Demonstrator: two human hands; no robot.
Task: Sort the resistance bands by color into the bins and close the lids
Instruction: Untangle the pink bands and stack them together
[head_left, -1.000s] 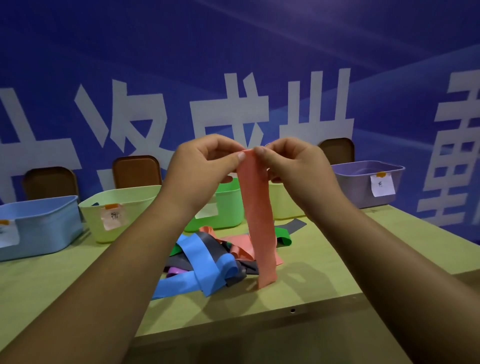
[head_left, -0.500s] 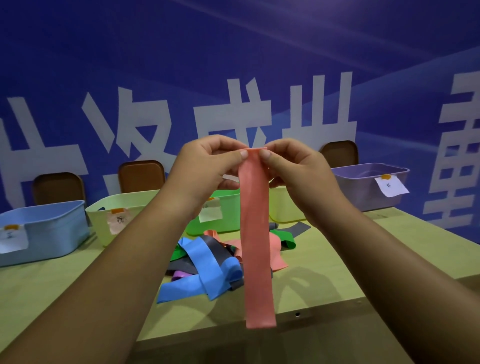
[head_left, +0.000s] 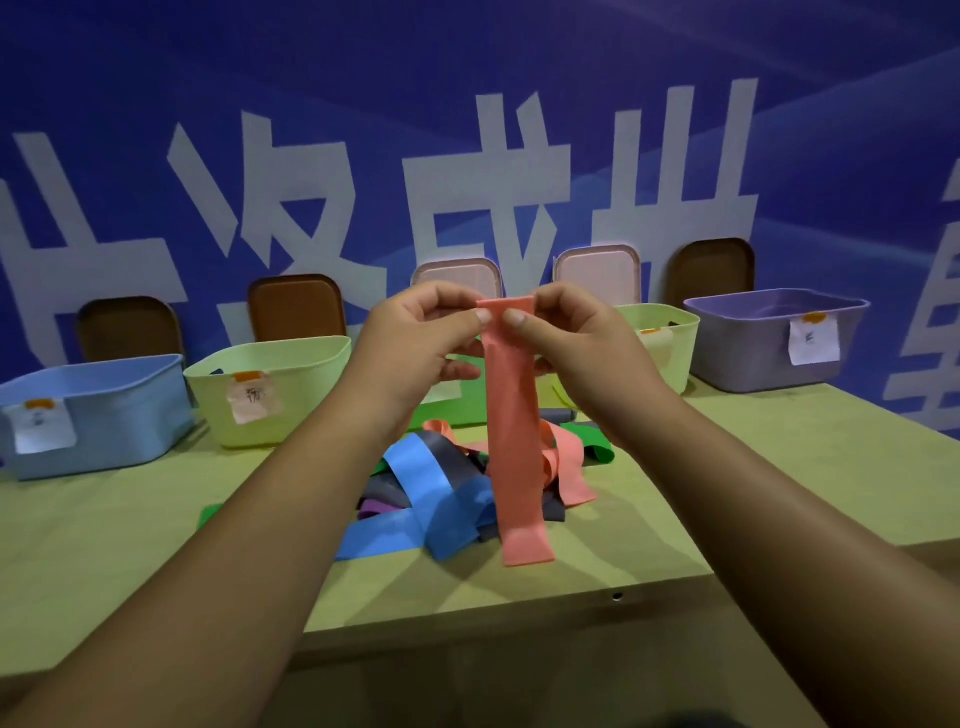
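Coral band (head_left: 511, 441) hangs straight down, its top edge pinched between thumb and fingers of the left hand (head_left: 415, 338) and the right hand (head_left: 571, 338), just in front of the pile of bands (head_left: 441, 488) on the tabletop (head_left: 779, 467). Best, I judge, to read the paper labels first, carry it with both pinches over the right rim, then let it fold inside rather than drape the wall. Along the back stand the blue bin (head_left: 104, 415), pale green bin (head_left: 291, 395), green bin (head_left: 441, 410) mostly hidden by the hands, yellow-green bin (head_left: 665, 343) and purple bin (head_left: 753, 348), all open. Their contents cannot be seen. Lids (head_left: 296, 306) lean behind.
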